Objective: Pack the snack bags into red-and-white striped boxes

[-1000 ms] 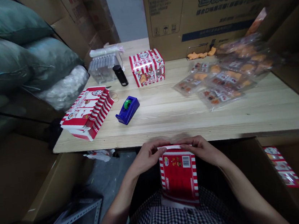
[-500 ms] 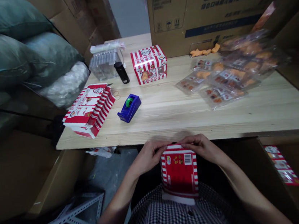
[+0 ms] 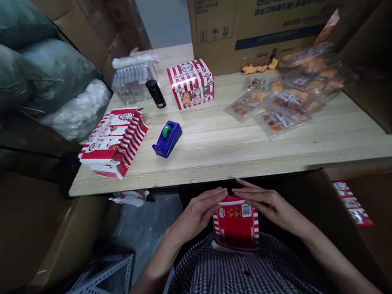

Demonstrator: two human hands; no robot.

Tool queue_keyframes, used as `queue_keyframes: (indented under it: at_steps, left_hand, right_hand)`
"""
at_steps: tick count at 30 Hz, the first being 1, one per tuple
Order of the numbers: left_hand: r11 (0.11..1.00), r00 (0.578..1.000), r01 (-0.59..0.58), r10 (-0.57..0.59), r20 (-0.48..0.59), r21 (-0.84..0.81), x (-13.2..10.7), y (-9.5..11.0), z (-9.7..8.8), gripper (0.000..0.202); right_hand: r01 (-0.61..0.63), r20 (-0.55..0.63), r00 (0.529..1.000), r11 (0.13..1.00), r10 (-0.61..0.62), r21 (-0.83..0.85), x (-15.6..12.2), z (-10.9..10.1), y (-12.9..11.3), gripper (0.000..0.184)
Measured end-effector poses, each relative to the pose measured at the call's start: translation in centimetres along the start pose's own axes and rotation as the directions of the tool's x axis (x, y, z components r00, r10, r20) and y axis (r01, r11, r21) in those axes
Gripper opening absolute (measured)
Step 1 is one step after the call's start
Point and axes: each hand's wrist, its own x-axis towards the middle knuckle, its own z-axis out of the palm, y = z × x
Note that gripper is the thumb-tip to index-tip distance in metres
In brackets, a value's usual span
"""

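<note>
A red-and-white striped carton point(image 3: 235, 222) stands upright on my lap, just below the wooden table's front edge point(image 3: 199, 175). My left hand point(image 3: 197, 213) lies over the carton's upper left, fingers stretched out flat. My right hand point(image 3: 268, 205) mirrors it on the upper right, fingers also straight. The fingertips of both hands nearly meet above the carton's top, which they cover. Neither hand grips it.
On the table are a stack of flat striped cartons point(image 3: 114, 142), a blue tape dispenser point(image 3: 167, 138), a made-up striped box point(image 3: 191, 83), a black cylinder point(image 3: 155, 93), clear trays point(image 3: 132, 81) and bagged snacks point(image 3: 283, 100). A big cardboard box point(image 3: 261, 10) stands behind them, with sacks point(image 3: 12, 74) at the left.
My fingers were curled, pinching the carton's top flap; now both hands lie flat over the top. The carton sits slightly lower on my lap.
</note>
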Motion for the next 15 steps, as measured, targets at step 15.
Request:
queue_keyframes:
  at_steps: [15]
  left_hand:
    - [0.941,0.945,-0.323,0.326,-0.021,0.101,1.4,0.5,-3.7,0.059]
  right_hand:
    - [-0.471,0.074,0.824,0.607,0.562,0.639,3.9,-0.1,-5.5,0.039]
